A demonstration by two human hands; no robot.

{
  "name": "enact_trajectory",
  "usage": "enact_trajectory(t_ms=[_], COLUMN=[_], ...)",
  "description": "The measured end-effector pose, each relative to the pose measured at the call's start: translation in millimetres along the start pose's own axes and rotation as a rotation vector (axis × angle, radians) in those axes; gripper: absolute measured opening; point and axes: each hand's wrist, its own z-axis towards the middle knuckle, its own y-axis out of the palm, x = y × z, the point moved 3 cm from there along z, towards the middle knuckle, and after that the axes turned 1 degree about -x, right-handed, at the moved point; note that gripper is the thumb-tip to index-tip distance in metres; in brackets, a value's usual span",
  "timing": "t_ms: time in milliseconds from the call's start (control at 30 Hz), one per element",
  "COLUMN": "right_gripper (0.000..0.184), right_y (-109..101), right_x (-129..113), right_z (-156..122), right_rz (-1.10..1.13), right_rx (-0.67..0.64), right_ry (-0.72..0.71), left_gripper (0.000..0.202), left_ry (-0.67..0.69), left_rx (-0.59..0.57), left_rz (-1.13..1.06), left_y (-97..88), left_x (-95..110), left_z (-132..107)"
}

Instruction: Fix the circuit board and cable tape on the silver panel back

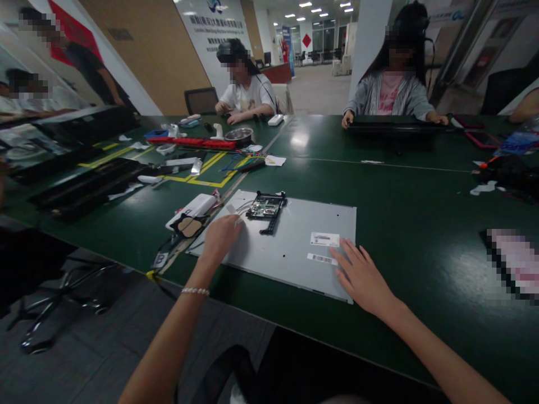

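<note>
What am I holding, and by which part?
Right hand lies open on the panel, holding nothing. Left hand is by the cables; its hold is unclear.

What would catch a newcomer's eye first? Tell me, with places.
The pale flat panel lies near the green table's front edge, a bare circuit board near its far side. Across the table, toward the right, a person in a striped jacket holds a long black object.
</note>
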Motion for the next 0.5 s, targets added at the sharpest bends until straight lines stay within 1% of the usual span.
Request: enact_trajectory(t_ms=[67, 133, 200, 300, 333, 400, 433, 467, 500], right_gripper=[0.054, 0.053, 0.053, 0.053, 0.053, 0.053, 0.053, 0.053, 0.053], right_y=[-1.5, -3.2, -4.3, -3.5, -2.7, -1.0, -0.3, 0.1, 0.1], right_x=[-0.6, -1.6, -2.6, -2.9, -2.6, -1.9, -1.6, -1.3, -1.1], right_z=[0.0, 0.3, 0.6, 0.9, 1.0, 1.1, 1.1, 1.1, 1.1], right_rz=[-0.003, -0.009, -0.016, -0.021, -0.021, -0.022, -0.024, -0.025, -0.027], right_rx=[-0.009, -0.016, -0.017, -0.009, -0.006, -0.002, -0.002, -0.001, 0.000], right_ry=[0.004, 0.006, 0.007, 0.006, 0.004, 0.000, -0.003, -0.004, -0.005], left_gripper=[0.038, 0.039, 0.041, 0.042, 0.042, 0.043, 0.043, 0.043, 0.043], left_ry=[-0.032, -0.063, -0.110, -0.164, -0.157, -0.112, -0.082, -0.043, -0.002], left_rx=[-0.051, -0.068, -0.022, 0.120, 0.164, 0.214, 0.210, 0.177, 0.120], left_rz=[0.037, 0.060, 0.072, 0.066, 0.056, 0.024, 0.003, -0.023, -0.053], left_y=[-0.3, -5.3, -16.2, -38.4, -45.2, -54.7, -56.6, -56.1, -53.3], left_x=[-0.5, -1.8, -5.0, -3.9, 0.6, 16.7, 27.4, 39.3, 51.3], left_z=[3.0, 8.8, 18.6, 40.4, 49.0, 67.0, 76.0, 84.7, 93.0])
